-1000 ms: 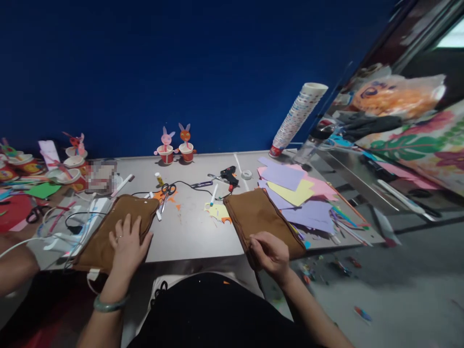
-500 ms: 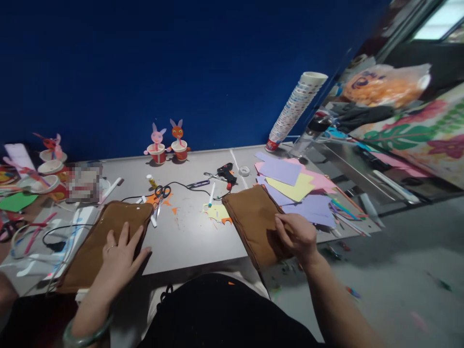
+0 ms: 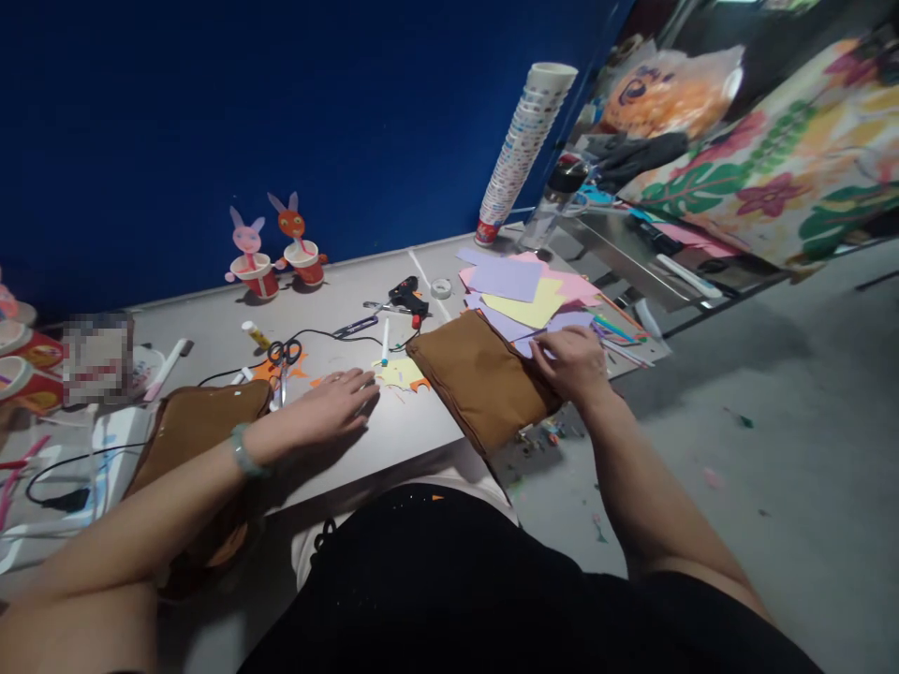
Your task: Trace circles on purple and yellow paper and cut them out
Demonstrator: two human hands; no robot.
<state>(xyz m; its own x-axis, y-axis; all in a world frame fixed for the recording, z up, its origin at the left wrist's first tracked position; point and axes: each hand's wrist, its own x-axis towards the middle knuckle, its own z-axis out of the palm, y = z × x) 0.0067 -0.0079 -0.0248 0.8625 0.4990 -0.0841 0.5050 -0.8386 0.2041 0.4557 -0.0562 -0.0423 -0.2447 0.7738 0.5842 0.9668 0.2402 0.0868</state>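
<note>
My left hand (image 3: 337,404) lies flat over the grey table with fingers stretched out and nothing in it. Its fingertips are beside yellow paper scraps (image 3: 400,373) and a white marker (image 3: 386,342). Behind its wrist are black-handled scissors (image 3: 285,354) on orange paper scraps (image 3: 295,363). My right hand (image 3: 577,363) has bent fingers at the right edge of a brown cloth pad (image 3: 484,379), close to purple paper (image 3: 504,277); the exact grip is partly hidden. Under my left forearm lies another brown pad (image 3: 203,412).
Two rabbit figures in red paper cups (image 3: 257,277) stand against the blue wall. A glue gun (image 3: 407,296), a tape roll (image 3: 441,288), a glue stick (image 3: 255,335) and a tall stack of cups (image 3: 523,150) are on the table. A power strip (image 3: 116,454) lies left.
My left hand has left the left brown pad and moved right to the paper scraps. My right hand has moved up along the right pad's edge. The view has shifted right.
</note>
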